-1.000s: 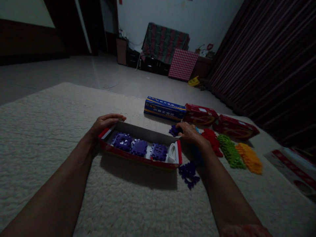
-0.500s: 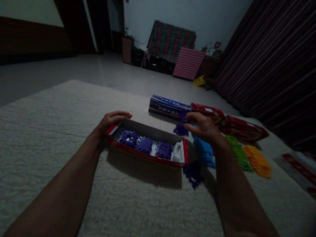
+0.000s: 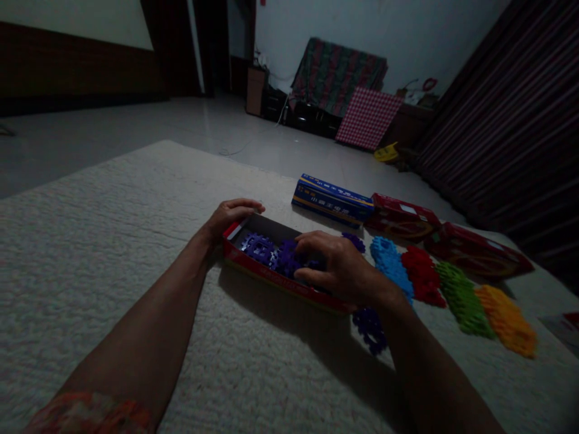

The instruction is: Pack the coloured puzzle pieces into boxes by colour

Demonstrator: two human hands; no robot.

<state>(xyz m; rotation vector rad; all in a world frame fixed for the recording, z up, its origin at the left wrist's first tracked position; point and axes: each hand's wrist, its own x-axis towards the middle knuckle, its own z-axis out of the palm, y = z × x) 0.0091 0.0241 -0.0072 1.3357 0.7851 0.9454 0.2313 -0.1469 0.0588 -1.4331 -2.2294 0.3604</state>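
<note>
An open red cardboard box (image 3: pixel 271 278) sits on the pale quilted cover, tilted slightly across my view. My left hand (image 3: pixel 234 214) holds its far left corner, fingers along the back rim and thumb hidden. Inside lie purple interlocking plastic pieces, one notched square tile (image 3: pixel 257 247) plain at the left end. My right hand (image 3: pixel 335 265) reaches over the box's right half, thumb and fingers around a purple tile (image 3: pixel 287 256). That hand hides the box's right end. Another purple tile (image 3: pixel 371 330) lies by the near right corner, and one (image 3: pixel 353 242) beyond the box.
To the right lie rows of blue (image 3: pixel 391 265), red (image 3: pixel 421 274), green (image 3: pixel 465 298) and orange tiles (image 3: pixel 506 319). Behind them stand a blue carton (image 3: pixel 332 202) and two red cartons, the nearer at right (image 3: pixel 479 250). A draped cabinet (image 3: pixel 339 78) stands by the wall.
My right hand has moved left from beyond the box to inside it, bringing a purple tile. My left hand stays at the box's corner. The view has turned slightly left.
</note>
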